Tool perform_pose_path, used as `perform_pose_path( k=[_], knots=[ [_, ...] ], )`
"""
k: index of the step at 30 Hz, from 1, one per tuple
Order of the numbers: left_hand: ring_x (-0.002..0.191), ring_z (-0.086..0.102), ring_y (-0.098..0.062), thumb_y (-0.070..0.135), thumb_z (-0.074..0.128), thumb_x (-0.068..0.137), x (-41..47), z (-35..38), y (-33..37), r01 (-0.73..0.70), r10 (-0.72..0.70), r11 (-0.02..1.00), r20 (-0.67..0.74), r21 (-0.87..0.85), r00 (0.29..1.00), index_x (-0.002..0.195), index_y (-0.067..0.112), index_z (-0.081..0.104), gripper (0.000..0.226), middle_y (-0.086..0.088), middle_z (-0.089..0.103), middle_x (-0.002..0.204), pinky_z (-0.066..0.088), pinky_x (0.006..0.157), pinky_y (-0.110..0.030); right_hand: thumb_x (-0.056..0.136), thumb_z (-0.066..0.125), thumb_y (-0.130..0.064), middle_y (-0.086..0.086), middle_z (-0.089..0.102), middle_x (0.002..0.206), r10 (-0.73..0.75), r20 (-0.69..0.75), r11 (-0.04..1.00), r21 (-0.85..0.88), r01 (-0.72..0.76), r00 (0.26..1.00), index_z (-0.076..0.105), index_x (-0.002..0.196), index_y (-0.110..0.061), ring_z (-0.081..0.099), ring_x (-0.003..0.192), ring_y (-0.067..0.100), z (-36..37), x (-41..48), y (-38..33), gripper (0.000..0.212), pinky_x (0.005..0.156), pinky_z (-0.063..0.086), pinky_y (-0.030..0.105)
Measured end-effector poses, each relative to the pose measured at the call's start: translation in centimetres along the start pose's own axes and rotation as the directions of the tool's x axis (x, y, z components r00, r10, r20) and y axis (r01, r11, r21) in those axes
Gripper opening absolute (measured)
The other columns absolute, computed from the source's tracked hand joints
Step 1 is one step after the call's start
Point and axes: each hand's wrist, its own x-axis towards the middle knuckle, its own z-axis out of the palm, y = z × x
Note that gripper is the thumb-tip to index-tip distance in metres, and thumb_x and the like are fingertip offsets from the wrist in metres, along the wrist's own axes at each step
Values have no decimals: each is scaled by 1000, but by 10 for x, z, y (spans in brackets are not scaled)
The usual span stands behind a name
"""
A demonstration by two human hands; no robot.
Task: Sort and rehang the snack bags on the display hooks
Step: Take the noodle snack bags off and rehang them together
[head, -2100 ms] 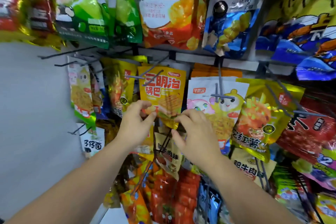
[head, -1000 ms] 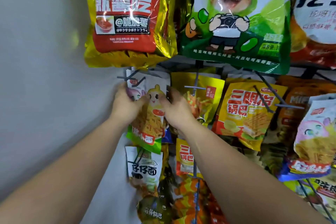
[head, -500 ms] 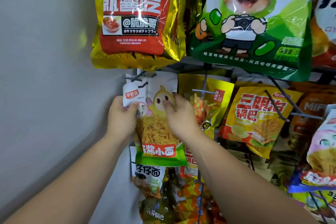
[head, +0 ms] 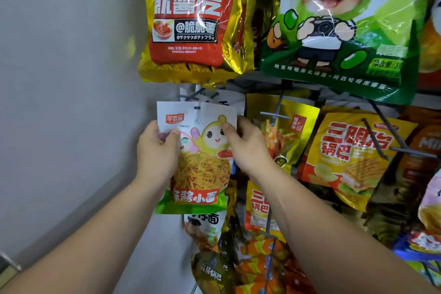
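- Now: one flat, glossy noodle-snack bag [head: 202,169], white top, green base, between both hands.
- Left hand [head: 155,153] pinches its left edge; right hand [head: 249,148] pinches its right edge.
- Thin metal hook [head: 191,97] just above them.

Two seconds back I was fiddling with the sandwich cracker bag [head: 353,157], then I swung left to the last hook [head: 191,97] by the wall [head: 71,79]. My left hand [head: 156,150] and right hand [head: 248,148] moved onto the noodle snack bag [head: 202,169] and slid it out toward me. Its whole top strip shows now, can't tell if it's fully off.
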Motion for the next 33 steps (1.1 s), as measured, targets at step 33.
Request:
perform_pose_path(
  k=[33],
  knots=[
    [70, 70, -21, 16, 66, 98, -116, 89, 21, 131, -99, 990, 415, -51, 905, 78, 18, 73, 21, -1, 77, 75, 53, 65, -40, 102, 62, -27, -6, 74, 76, 151, -245, 987, -6, -158, 958, 73, 96, -30, 71, 69, 19, -133, -120, 29, 13, 60, 60, 47]
  ],
)
